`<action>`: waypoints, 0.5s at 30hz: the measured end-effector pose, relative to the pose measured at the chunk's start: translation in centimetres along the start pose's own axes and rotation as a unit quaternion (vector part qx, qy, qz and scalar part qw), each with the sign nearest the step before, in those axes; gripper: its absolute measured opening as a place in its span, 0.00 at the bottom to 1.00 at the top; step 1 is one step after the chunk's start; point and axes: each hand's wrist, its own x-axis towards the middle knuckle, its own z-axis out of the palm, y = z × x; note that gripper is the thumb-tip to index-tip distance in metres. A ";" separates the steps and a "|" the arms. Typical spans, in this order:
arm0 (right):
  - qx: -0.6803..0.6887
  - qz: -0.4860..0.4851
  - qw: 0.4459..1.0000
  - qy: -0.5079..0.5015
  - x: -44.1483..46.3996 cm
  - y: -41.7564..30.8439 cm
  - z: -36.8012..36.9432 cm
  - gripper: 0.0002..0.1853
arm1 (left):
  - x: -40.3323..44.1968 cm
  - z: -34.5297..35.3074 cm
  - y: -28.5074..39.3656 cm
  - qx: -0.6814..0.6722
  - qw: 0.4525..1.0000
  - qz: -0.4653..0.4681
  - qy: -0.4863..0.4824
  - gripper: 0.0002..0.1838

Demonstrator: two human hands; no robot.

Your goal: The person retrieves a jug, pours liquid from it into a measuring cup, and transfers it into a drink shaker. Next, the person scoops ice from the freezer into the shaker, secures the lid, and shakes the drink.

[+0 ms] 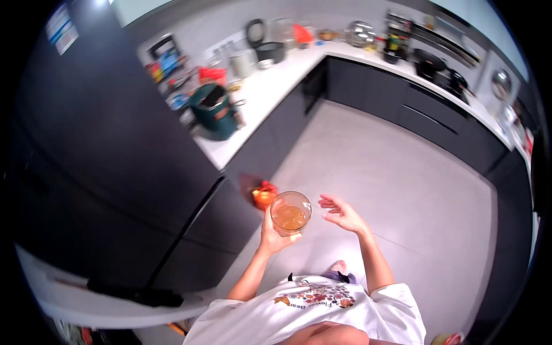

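A clear glass [291, 214] with amber liquid inside is held in front of my body, over the floor. My left hand [275, 234] wraps around its side, thumb near the base. To the right of the glass, apart from it, my right hand [340, 213] hangs in the air with fingers spread and nothing in them. Behind the glass, low by the cabinet, an orange and red object [264, 195] is partly hidden; its kind is too blurred to make out.
A white counter [270, 95] runs along the left and back over dark cabinets. On it stand a dark green appliance [215, 112], a pot [270, 52] and a metal bowl [360, 34]. A wok [428, 62] sits on the stove. Tall dark doors [98, 144] rise at left.
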 end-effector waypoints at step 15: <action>-0.082 0.002 0.910 0.406 -25.1 1.3 -27.9 0.57 | 9.5 49.6 -3.7 -0.304 0.845 -0.051 -0.437 0.55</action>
